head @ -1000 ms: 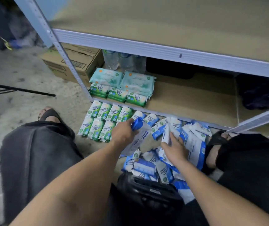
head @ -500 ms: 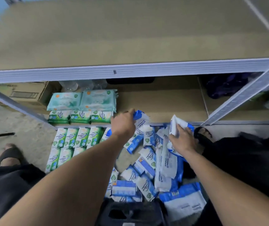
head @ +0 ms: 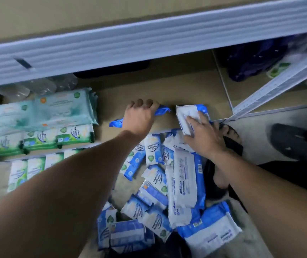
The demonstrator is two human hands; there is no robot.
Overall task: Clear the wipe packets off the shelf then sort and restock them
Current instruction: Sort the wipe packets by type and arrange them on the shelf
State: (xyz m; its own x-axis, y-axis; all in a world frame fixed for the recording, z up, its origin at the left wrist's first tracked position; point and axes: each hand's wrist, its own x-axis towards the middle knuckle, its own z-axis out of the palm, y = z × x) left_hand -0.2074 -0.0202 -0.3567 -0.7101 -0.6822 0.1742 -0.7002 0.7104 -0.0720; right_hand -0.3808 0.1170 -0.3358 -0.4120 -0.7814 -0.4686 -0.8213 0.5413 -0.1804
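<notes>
We work at the bottom shelf [head: 186,84], a bare brown board under a pale metal beam [head: 149,40]. Our left hand [head: 139,118] is over the front part of this board with its fingers curled around a blue wipe packet [head: 161,110]; one end of the packet shows on each side of the hand. Our right hand [head: 204,136] is just to the right, apart from the left, and grips a white-and-blue wipe packet [head: 188,114]. Its fingers lie across the top face and its thumb sits at the near edge. This packet is at the front edge of the shelf, near the metal upright [head: 279,88]; we cannot tell whether it rests on the board. At the left end of the same shelf, two large teal wipe packs [head: 37,108] lie side by side on a row of green antibacterial wipe packets [head: 74,135]. More green packets [head: 28,170] lie on the floor just in front of that row, partly hidden by our left forearm. Below both hands, a loose pile of blue wipe packets [head: 154,190] covers the floor. A long white antabax pack [head: 184,179] lies on top of the pile. A foot in a dark sandal [head: 230,144] rests just right of the pile. Blurred clear bottles [head: 37,86] stand behind the teal packs.
</notes>
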